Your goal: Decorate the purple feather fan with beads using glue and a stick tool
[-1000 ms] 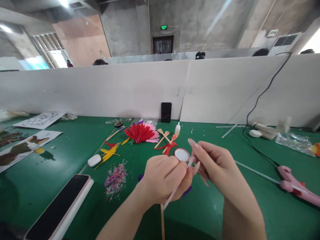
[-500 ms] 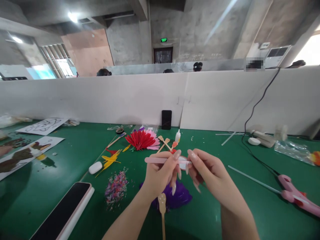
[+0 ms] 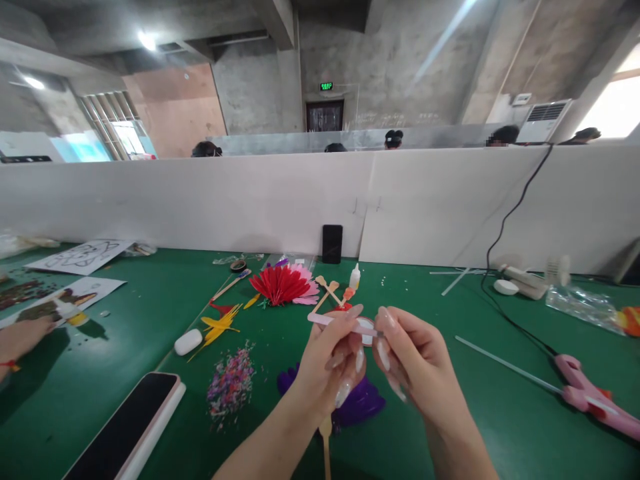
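Observation:
A slim pale pink stick-like tool (image 3: 323, 320) lies between the fingers of my left hand (image 3: 333, 357), its rounded end pointing up and left. My right hand (image 3: 413, 350) pinches at the tool's other end; anything small between those fingertips is too small to make out. Beneath my hands lie purple feathers or petals (image 3: 360, 403) and a wooden stick with a wide head (image 3: 326, 437). Just behind my fingers is a small round white item with a reddish rim (image 3: 367, 339), partly covered.
A red fan-like flower (image 3: 281, 285), yellow pieces (image 3: 220, 325), colourful scraps (image 3: 233, 383) and a phone (image 3: 127, 427) are left. A pink glue gun (image 3: 587, 397) with its cable is right. Another person's hand (image 3: 27, 340) is at the far left, near a picture.
The pink tool has tilted, its right end lower, and my left hand has shifted slightly right. At the far left the other person's hand has come further into view.

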`<control>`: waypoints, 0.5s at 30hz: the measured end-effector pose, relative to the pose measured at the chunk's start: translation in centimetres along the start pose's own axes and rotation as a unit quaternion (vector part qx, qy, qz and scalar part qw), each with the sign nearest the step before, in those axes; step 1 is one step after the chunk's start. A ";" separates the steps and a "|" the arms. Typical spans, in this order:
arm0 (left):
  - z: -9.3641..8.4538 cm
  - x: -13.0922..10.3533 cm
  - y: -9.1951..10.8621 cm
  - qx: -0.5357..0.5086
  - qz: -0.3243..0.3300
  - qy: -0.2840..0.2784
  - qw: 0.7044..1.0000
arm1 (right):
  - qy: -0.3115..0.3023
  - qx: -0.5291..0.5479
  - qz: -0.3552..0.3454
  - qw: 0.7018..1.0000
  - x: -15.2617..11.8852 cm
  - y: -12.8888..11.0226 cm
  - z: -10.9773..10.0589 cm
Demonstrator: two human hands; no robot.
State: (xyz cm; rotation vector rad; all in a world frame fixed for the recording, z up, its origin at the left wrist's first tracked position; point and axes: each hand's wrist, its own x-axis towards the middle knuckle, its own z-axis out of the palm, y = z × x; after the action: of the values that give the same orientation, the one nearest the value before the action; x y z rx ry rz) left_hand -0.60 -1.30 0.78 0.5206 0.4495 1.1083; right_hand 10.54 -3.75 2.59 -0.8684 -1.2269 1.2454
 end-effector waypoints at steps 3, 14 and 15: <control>0.4 -0.1 0.0 -0.050 -0.039 0.008 0.998 | -0.022 0.068 0.008 0.997 0.1 0.2 0.2; 0.3 -0.1 -0.2 -0.093 -0.095 -0.042 0.990 | -0.077 0.137 -0.008 0.988 0.5 0.3 0.1; 0.3 -0.1 -0.1 -0.094 -0.095 -0.058 0.989 | -0.089 0.143 -0.009 0.986 0.6 0.4 0.1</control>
State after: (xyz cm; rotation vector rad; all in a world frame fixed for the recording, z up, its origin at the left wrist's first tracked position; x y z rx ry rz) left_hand -0.41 -1.46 0.95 0.3656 0.2826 0.9211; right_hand 10.31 -3.12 2.33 -0.5443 -1.1545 1.4666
